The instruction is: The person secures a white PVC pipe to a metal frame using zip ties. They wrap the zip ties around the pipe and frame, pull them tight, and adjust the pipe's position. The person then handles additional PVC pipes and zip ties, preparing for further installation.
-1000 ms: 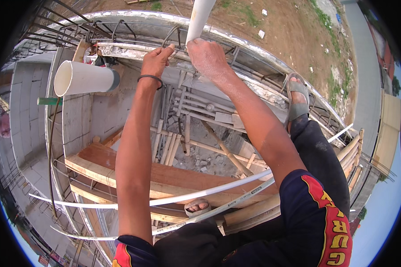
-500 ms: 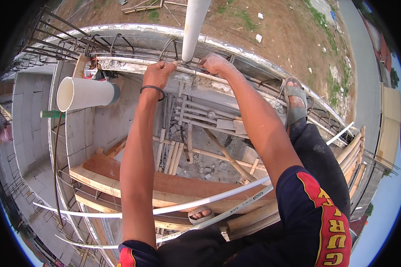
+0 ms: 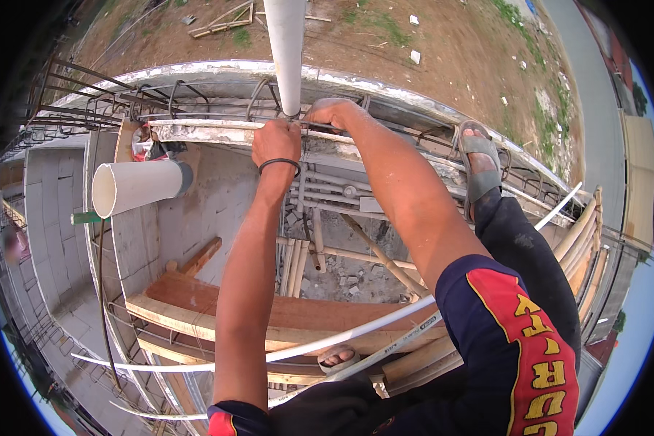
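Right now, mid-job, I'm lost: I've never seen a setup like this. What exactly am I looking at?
There is no machine here, only a person's two bare hands, filmed from above by a head-worn fisheye camera; that is why straight edges bend. Picture left is the person's left.

The left hand is at the lower end of a tall, round white pipe. The right hand is just right of it, among dark steel reinforcing bars along a rough, pale concrete edge. Fingers are partly hidden, so I can't tell what either grips.

At left is a wide, open-mouthed white pipe. Nearer the body, two long, slim white pipes cross in front of a reddish-brown wooden board. Grey rubble lies below.
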Demonstrator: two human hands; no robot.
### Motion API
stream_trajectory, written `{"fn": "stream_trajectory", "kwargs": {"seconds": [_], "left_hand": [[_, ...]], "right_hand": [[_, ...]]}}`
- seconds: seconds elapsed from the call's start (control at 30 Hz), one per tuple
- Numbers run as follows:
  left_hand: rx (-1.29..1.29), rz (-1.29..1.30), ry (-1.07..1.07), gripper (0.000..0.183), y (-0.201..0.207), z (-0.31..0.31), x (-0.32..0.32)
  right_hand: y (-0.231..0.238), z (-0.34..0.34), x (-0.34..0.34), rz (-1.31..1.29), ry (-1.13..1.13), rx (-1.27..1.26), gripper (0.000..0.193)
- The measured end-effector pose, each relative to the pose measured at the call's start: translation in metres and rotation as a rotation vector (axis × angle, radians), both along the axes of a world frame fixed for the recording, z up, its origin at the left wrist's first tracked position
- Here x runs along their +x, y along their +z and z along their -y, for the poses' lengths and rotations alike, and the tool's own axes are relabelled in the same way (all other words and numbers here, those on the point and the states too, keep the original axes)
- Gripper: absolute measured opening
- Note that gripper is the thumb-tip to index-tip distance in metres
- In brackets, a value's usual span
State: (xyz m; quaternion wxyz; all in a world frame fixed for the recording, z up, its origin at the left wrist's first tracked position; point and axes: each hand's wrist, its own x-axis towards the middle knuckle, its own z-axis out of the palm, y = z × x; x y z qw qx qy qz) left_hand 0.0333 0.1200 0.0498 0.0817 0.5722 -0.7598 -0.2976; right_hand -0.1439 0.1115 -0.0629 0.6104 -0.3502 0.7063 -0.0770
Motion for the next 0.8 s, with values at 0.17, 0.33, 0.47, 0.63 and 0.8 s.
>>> {"fn": "stream_trajectory", "kwargs": {"seconds": [0.17,0.33,0.47,0.63,0.8], "left_hand": [[-0.023,0.073,0.019,0.028,0.0,-0.013,-0.017],[-0.053,0.048,-0.074,0.029,-0.002,-0.016,-0.013],[-0.139,-0.028,-0.12,0.024,-0.012,-0.018,-0.001],[-0.142,-0.046,-0.165,0.018,-0.004,-0.006,0.004],[-0.098,0.016,-0.026,0.018,-0.006,-0.015,-0.009]], "right_hand": [[-0.012,0.009,0.005,-0.113,0.067,-0.074,0.058],[0.009,0.007,0.007,-0.213,0.143,-0.046,0.044],[0.042,-0.001,0.011,-0.372,0.2,-0.044,0.036],[0.028,-0.001,0.008,-0.038,-0.116,-0.074,0.04],[0.04,-0.003,0.014,-0.232,-0.031,0.037,0.033]]}}
